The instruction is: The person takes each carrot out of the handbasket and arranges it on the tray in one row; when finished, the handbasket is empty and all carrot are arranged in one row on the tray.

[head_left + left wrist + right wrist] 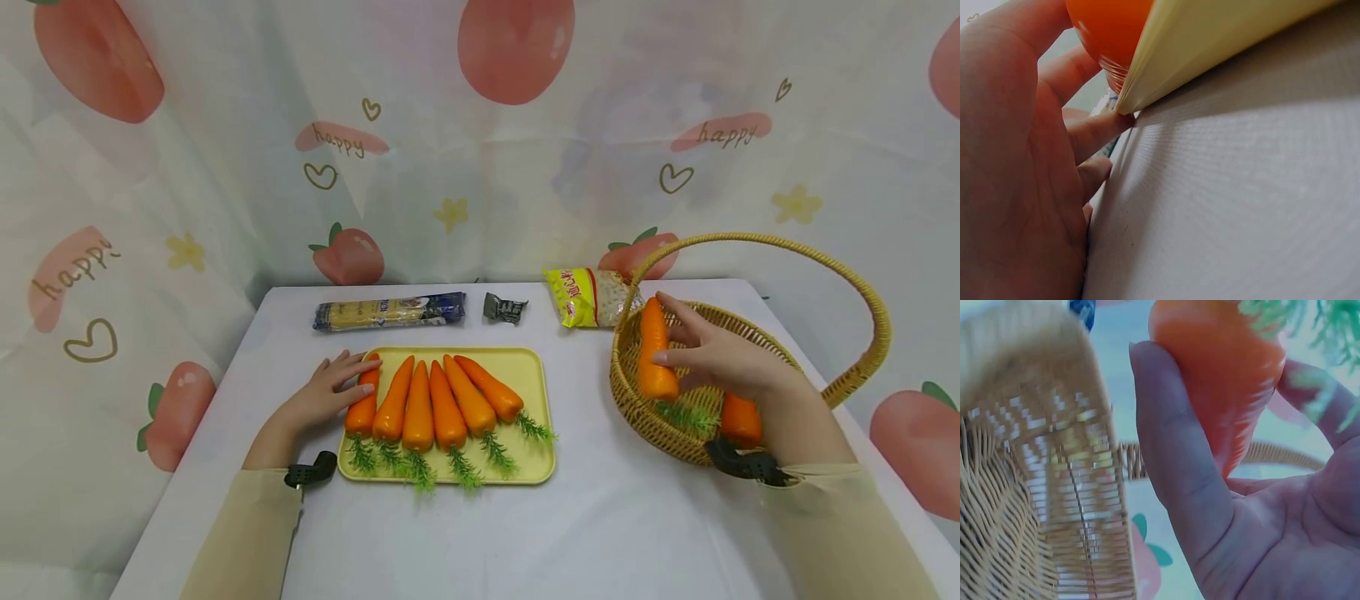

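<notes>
Several orange carrots with green tops, (418, 412) among them, lie side by side on a yellow tray (528, 467). My left hand (326, 392) is at the tray's left side, its fingertips touching the leftmost carrot (362, 414). In the left wrist view a finger of that hand also meets the tray's edge (1191, 56). My right hand (723, 354) holds another carrot (656, 358) between thumb and fingers above the wicker basket (637, 421), tip away from me, green top hanging at the near end. One more carrot (741, 421) is in the basket, partly hidden by my right arm.
A tall handle (870, 308) arches over the basket. Along the back of the white table lie a long pack of noodles (390, 312), a small dark packet (506, 308) and a yellow and clear bag (588, 297). A printed curtain hangs behind.
</notes>
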A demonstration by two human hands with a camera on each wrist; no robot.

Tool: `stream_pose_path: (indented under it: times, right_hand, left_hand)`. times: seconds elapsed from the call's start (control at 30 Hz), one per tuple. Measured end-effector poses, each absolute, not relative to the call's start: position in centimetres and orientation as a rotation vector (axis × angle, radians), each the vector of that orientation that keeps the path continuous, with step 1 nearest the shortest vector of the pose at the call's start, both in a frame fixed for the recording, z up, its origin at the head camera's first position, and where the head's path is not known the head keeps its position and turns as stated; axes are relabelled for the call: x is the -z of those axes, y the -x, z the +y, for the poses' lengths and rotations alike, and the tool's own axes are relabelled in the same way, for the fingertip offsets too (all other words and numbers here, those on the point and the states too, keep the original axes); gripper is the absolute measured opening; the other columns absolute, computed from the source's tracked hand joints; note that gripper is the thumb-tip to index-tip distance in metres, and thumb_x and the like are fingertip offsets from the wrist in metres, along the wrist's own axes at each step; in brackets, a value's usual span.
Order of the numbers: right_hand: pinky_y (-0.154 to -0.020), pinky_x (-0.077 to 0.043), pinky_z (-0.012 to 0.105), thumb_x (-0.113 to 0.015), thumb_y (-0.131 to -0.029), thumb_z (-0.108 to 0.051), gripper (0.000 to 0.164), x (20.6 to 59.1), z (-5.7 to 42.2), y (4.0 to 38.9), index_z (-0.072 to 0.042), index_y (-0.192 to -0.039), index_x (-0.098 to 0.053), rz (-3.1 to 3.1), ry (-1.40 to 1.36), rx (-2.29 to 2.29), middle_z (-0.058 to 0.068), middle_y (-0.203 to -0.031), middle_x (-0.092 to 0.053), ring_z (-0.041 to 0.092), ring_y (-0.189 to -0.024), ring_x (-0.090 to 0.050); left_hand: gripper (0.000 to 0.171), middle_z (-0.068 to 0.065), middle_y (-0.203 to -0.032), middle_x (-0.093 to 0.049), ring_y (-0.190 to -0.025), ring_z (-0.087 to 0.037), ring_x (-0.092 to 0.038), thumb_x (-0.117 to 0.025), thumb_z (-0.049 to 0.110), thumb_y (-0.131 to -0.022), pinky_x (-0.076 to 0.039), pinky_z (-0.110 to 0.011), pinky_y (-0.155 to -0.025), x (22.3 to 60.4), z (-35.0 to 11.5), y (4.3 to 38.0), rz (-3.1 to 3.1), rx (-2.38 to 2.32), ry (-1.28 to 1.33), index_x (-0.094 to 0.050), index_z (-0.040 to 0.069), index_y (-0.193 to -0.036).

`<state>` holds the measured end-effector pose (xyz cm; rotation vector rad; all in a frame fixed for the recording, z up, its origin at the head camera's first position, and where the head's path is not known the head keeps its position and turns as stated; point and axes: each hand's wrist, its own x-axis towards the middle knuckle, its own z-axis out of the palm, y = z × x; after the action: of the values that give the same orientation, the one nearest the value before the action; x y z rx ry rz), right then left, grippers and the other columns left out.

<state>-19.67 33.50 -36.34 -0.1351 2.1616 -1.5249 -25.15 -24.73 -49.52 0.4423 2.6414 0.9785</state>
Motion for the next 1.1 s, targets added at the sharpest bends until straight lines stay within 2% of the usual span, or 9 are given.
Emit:
stream_pose_path:
  times: [0.27, 0.4, 0.57, 0.83, 1.1]
  right_hand:
    - [-0.079, -0.06, 0.049, -0.068, -0.094, -0.018, 0.103, 36.8, 31.3, 18.4, -0.039, -0.157, 0.011, 2.13, 0.182, 1.446, 0.031, -0.157, -0.012, 0.033, -0.102, -0.066]
    - [-0.082, -0.06, 0.051, -0.068, -0.094, -0.017, 0.101, 37.1, 30.4, 18.2, -0.038, -0.158, 0.008, 2.105, 0.223, 1.437, 0.03, -0.156, -0.013, 0.035, -0.108, -0.064]
    - [-0.085, -0.059, 0.047, -0.069, -0.093, -0.021, 0.1, 37.2, 29.1, 18.3, -0.041, -0.158, 0.005, 2.119, 0.263, 1.398, 0.028, -0.159, -0.011, 0.033, -0.115, -0.061]
    - [-0.084, -0.058, 0.043, -0.069, -0.093, -0.026, 0.092, 38.2, 25.9, 20.0, -0.046, -0.156, -0.006, 2.142, 0.294, 1.402, 0.023, -0.149, -0.029, 0.031, -0.109, -0.064]
    - [-0.082, -0.061, 0.044, -0.068, -0.094, -0.021, 0.087, 40.8, 22.1, 22.5, -0.043, -0.157, -0.012, 2.138, 0.239, 1.392, 0.023, -0.152, -0.033, 0.03, -0.11, -0.064]
  left_hand:
    - [0.06, -0.01, -0.164, -0.026, -0.155, -0.036, -0.001, -0.056, 0.059, -0.093, 0.008, -0.061, -0.122, 49.6, -24.8, 25.2, 2.646, -0.979, -0.452, -0.047, 0.035, -0.147]
    - [0.059, -0.01, -0.164, -0.026, -0.155, -0.036, -0.002, -0.057, 0.058, -0.094, 0.008, -0.061, -0.122, 49.6, -24.8, 25.2, 2.649, -0.982, -0.454, -0.047, 0.035, -0.147]
    - [0.059, -0.01, -0.164, -0.026, -0.155, -0.037, -0.003, -0.057, 0.057, -0.094, 0.008, -0.06, -0.122, 49.6, -24.8, 25.1, 2.643, -0.969, -0.461, -0.046, 0.035, -0.147]
    - [0.059, -0.009, -0.164, -0.026, -0.155, -0.036, -0.003, -0.056, 0.058, -0.094, 0.008, -0.06, -0.122, 49.5, -24.7, 25.2, 2.649, -0.962, -0.47, -0.046, 0.035, -0.147]
    - [0.06, -0.012, -0.163, -0.027, -0.154, -0.038, -0.003, -0.055, 0.059, -0.094, 0.008, -0.061, -0.122, 49.6, -24.7, 25.3, 2.656, -0.964, -0.485, -0.046, 0.034, -0.148]
